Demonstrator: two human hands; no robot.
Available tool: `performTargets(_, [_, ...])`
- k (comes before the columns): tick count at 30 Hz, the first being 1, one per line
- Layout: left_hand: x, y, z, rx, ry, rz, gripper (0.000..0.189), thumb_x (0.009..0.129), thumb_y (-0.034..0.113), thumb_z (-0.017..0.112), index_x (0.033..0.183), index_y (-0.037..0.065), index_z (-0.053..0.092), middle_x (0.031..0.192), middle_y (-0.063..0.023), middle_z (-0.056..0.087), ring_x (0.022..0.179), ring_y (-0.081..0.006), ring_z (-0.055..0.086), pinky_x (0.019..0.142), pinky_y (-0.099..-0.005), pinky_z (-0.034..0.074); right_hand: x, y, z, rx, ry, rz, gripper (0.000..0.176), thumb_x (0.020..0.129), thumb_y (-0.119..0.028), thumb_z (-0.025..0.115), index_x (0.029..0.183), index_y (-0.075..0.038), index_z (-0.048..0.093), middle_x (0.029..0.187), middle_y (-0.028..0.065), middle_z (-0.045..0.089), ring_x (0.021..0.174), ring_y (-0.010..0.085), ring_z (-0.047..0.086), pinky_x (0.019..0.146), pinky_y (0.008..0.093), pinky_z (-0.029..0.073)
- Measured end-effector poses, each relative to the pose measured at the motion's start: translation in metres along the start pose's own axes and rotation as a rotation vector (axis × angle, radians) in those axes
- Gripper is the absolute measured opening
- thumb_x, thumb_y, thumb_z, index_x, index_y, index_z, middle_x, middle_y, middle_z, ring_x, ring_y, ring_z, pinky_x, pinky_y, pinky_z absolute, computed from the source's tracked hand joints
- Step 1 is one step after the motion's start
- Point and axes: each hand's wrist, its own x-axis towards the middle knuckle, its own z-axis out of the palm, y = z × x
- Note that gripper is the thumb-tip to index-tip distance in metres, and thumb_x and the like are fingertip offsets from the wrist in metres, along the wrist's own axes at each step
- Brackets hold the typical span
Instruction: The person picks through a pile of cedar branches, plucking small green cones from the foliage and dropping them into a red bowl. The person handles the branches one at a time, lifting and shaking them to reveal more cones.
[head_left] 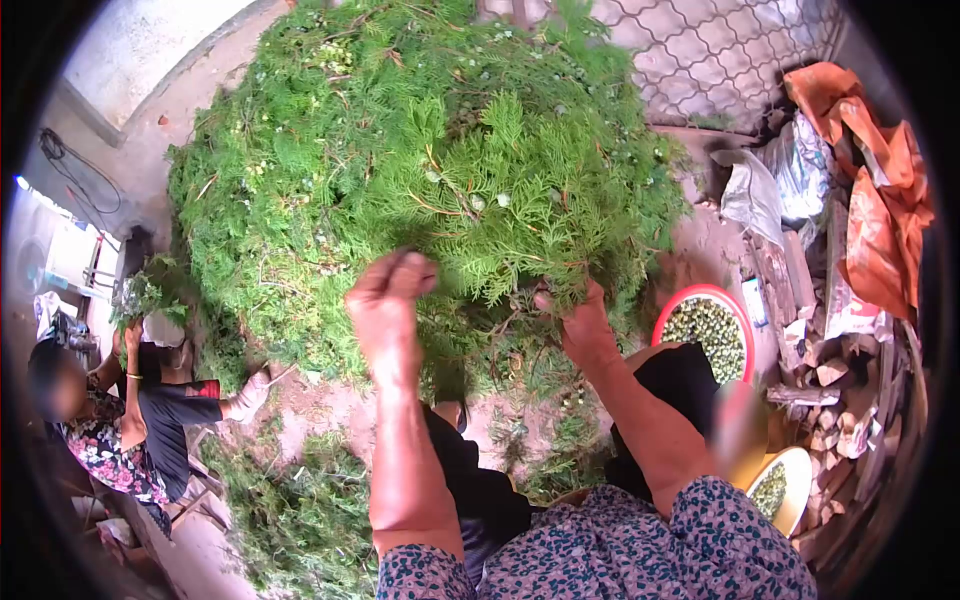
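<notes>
My right hand [587, 312] is closed round the stem end of a leafy evergreen branch [500, 215], which looks like arborvitae and carries a few pale round cones. The branch spreads up and to the left in front of a large heap of similar cut branches [290, 170]. Left of the branch's lower end, my left hand [393, 280] is raised with its fingers curled together. It is slightly blurred, and whatever it may pinch is hidden. Loose twigs hang below, between my two hands.
A red-rimmed basin [748, 330] of small green cones stands right of my knee, with a pale yellow basin [795, 490] nearer. Stacked firewood [825, 440] and an orange sheet [880, 200] line the right side. Another person [140, 410] sits left, holding a sprig. Stripped greenery [300, 510] lies below.
</notes>
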Motion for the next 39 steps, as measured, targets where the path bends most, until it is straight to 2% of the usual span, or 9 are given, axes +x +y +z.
performTargets(3, [0.013, -0.027, 0.005, -0.263, -0.117, -0.442, 0.052, 0.069, 0.020, 0.074, 0.111, -0.002, 0.052, 0.112, -0.0131, 0.055, 0.109, -0.0227, 0.046, 0.091, -0.0462, 0.035, 0.002, 0.001, 0.001, -0.106, -0.049, -0.034, 0.047, 0.069, 0.009, 0.065, 0.112, -0.006, 0.053, 0.099, 0.0013, 0.059, 0.085, 0.0111, 0.055, 0.074, 0.0258, 0.047])
performTargets(9, [0.019, -0.014, 0.021, -0.210, 0.055, -0.408, 0.025, 0.068, 0.014, 0.073, 0.087, 0.008, 0.057, 0.092, -0.0030, 0.063, 0.089, -0.0182, 0.052, 0.087, -0.0396, 0.034, 0.004, 0.005, 0.007, -0.155, -0.221, 0.009, 0.054, 0.070, 0.004, 0.067, 0.119, -0.004, 0.047, 0.104, 0.0029, 0.058, 0.096, 0.0136, 0.052, 0.086, 0.0297, 0.042])
performTargets(11, [0.017, -0.012, 0.020, -0.214, 0.078, -0.324, 0.021, 0.067, 0.008, 0.071, 0.083, 0.008, 0.058, 0.086, -0.0040, 0.063, 0.088, -0.0163, 0.052, 0.079, -0.0359, 0.041, 0.002, -0.026, 0.020, -0.682, -0.337, -0.039, 0.053, 0.073, 0.002, 0.065, 0.122, -0.002, 0.044, 0.111, 0.0053, 0.055, 0.100, 0.0149, 0.050, 0.090, 0.0297, 0.038])
performTargets(15, [0.017, -0.021, 0.015, -0.298, 0.122, -0.304, 0.016, 0.067, 0.003, 0.071, 0.072, 0.006, 0.055, 0.074, -0.0041, 0.060, 0.068, -0.0130, 0.052, 0.056, -0.0268, 0.042, 0.010, -0.066, 0.028, -0.590, -0.046, -0.057, 0.050, 0.075, -0.009, 0.066, 0.119, -0.001, 0.045, 0.100, 0.0069, 0.057, 0.096, 0.0148, 0.050, 0.089, 0.0279, 0.037])
performTargets(20, [0.020, -0.045, 0.020, -0.339, 0.099, -0.215, 0.019, 0.067, 0.001, 0.070, 0.070, 0.003, 0.052, 0.072, -0.0047, 0.058, 0.062, -0.0129, 0.049, 0.060, -0.0272, 0.041, -0.003, -0.091, 0.070, -0.664, -0.280, -0.658, 0.026, 0.079, 0.002, 0.056, 0.105, -0.001, 0.054, 0.095, 0.0082, 0.056, 0.081, 0.0125, 0.057, 0.068, 0.0218, 0.047])
performTargets(27, [0.010, -0.040, 0.031, -0.112, -0.013, -0.204, 0.008, 0.073, 0.007, 0.065, 0.071, 0.000, 0.061, 0.065, 0.0012, 0.059, 0.051, -0.0063, 0.045, 0.049, -0.0225, 0.036, 0.043, -0.032, 0.088, -0.885, -0.246, -0.612, 0.020, 0.073, -0.004, 0.065, 0.090, 0.003, 0.056, 0.076, 0.0144, 0.057, 0.061, 0.0233, 0.058, 0.054, 0.0309, 0.044])
performTargets(30, [0.008, -0.046, 0.032, 0.113, -0.023, -0.223, 0.007, 0.074, 0.008, 0.063, 0.072, 0.001, 0.062, 0.064, 0.0023, 0.058, 0.051, -0.0053, 0.044, 0.047, -0.0227, 0.035, 0.059, -0.021, 0.076, -0.957, -0.265, -0.768, 0.017, 0.076, -0.005, 0.064, 0.090, 0.004, 0.059, 0.071, 0.0042, 0.055, 0.057, 0.0088, 0.051, 0.042, 0.0210, 0.038])
performTargets(33, [0.009, -0.038, 0.040, -0.144, -0.069, -0.264, 0.009, 0.068, -0.004, 0.063, 0.073, 0.003, 0.060, 0.075, -0.0033, 0.062, 0.064, -0.0090, 0.054, 0.058, -0.0227, 0.042, 0.056, -0.026, 0.074, -0.876, -0.282, -0.367, 0.020, 0.070, -0.006, 0.066, 0.083, 0.006, 0.057, 0.070, 0.0169, 0.056, 0.059, 0.0257, 0.055, 0.055, 0.0340, 0.043])
performTargets(39, [0.014, -0.050, 0.043, -0.381, -0.116, -0.234, 0.017, 0.070, -0.008, 0.057, 0.083, 0.003, 0.062, 0.081, -0.0022, 0.064, 0.066, -0.0086, 0.057, 0.061, -0.0220, 0.045, 0.057, -0.038, 0.070, -0.408, -0.284, 0.168, 0.010, 0.080, -0.006, 0.057, 0.078, 0.003, 0.056, 0.064, 0.0037, 0.051, 0.042, 0.0081, 0.043, 0.036, 0.0235, 0.032])
